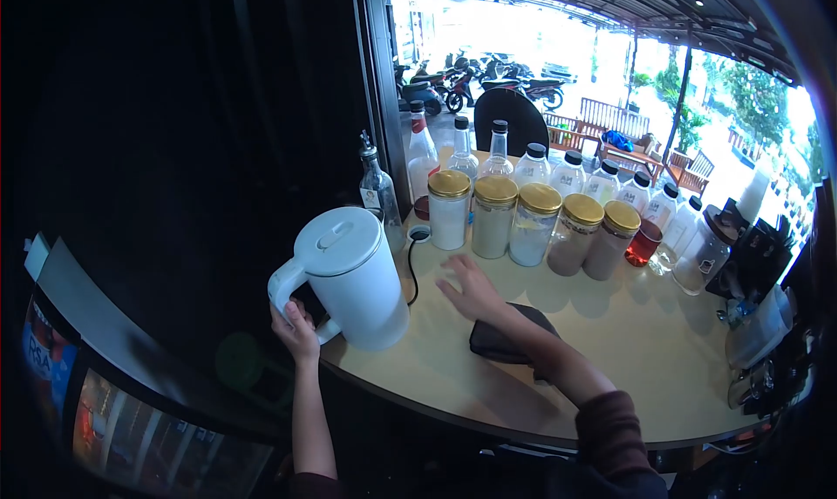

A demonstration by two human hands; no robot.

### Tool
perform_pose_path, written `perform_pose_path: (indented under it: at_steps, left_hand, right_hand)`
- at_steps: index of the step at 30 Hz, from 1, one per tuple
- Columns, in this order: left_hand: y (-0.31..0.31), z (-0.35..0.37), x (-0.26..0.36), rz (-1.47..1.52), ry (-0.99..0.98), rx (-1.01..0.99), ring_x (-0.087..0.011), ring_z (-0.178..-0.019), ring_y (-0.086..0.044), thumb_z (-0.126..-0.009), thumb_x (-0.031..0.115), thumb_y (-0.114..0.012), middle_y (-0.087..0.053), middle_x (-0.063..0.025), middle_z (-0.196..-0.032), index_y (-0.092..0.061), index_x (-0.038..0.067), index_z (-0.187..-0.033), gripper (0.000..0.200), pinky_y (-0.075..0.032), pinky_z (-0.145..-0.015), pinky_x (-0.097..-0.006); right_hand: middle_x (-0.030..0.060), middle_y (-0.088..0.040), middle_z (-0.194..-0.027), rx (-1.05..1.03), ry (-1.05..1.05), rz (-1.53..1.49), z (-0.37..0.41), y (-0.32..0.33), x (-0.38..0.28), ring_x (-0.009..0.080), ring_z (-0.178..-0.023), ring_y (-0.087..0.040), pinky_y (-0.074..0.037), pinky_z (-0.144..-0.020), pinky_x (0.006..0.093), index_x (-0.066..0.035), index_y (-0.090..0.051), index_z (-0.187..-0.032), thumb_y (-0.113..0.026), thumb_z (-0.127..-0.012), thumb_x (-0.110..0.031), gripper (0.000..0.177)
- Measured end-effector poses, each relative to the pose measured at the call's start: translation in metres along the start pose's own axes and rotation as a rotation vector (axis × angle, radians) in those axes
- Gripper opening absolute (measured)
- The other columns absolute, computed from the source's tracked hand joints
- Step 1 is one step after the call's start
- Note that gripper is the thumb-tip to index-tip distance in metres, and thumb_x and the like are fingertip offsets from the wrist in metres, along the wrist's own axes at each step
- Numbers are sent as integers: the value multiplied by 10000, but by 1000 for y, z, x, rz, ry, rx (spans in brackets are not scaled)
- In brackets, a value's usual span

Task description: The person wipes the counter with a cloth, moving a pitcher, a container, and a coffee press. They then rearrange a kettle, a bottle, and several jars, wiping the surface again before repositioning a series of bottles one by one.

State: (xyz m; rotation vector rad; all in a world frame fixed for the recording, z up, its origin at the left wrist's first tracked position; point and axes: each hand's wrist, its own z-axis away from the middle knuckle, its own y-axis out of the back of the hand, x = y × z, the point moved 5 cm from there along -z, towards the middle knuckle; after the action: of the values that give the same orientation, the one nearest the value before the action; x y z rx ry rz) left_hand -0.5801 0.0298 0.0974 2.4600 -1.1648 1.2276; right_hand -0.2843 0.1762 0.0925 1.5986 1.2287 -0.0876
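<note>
My left hand is wrapped round the handle of a white electric kettle, at the table's left edge. The kettle's lid is closed, and it tilts a little in this view. My right hand reaches over the table with its fingers apart and nothing in them, slightly blurred. Just beyond its fingertips stand gold-lidded jars, the closest being one of white powder. A black cable runs between the kettle and my right hand. Under my right forearm lies a dark, flat case.
Behind the jars stand several black-capped bottles, one with red liquid. A bottle with a pourer is behind the kettle. At the table's right end are a large jar and plastic-wrapped items.
</note>
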Motion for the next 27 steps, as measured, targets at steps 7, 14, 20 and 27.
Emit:
perform_pose_path:
  at_steps: [7,14,20,27]
  left_hand:
    - [1,1,-2,-119,-70,20,-40,-443,-355,-970,450,-412,-400,-1,-646,-449,18,-930,436,-277,-393,-186]
    - [1,3,0,-136,-64,38,-47,-447,-386,-958,474,-420,-432,-6,-615,-472,-6,-959,482,-288,-401,-195]
    - [3,3,-3,-133,-57,52,-49,-457,-411,-946,485,-436,-471,-10,-613,-500,-21,-982,512,-290,-407,-200]
    - [2,4,-4,-124,-57,67,-49,-459,-408,-955,465,-431,-472,-10,-627,-497,-9,-951,479,-288,-412,-196]
  right_hand:
    - [269,-444,-1275,218,-83,-393,-156,-62,13,361,-1204,-457,-395,-989,406,56,-346,-1310,-741,-757,-363,798]
    - [212,-625,-986,257,-194,-280,-198,-78,3,343,-942,-624,-493,-823,406,15,-457,-1027,-870,-598,-338,693]
    - [196,-641,-908,299,-170,-252,-189,-67,-4,329,-865,-643,-496,-765,405,14,-474,-933,-860,-609,-333,611]
    - [131,-615,-809,362,-71,-376,-166,-9,-12,211,-746,-609,-490,-710,340,38,-488,-884,-860,-596,-356,614]
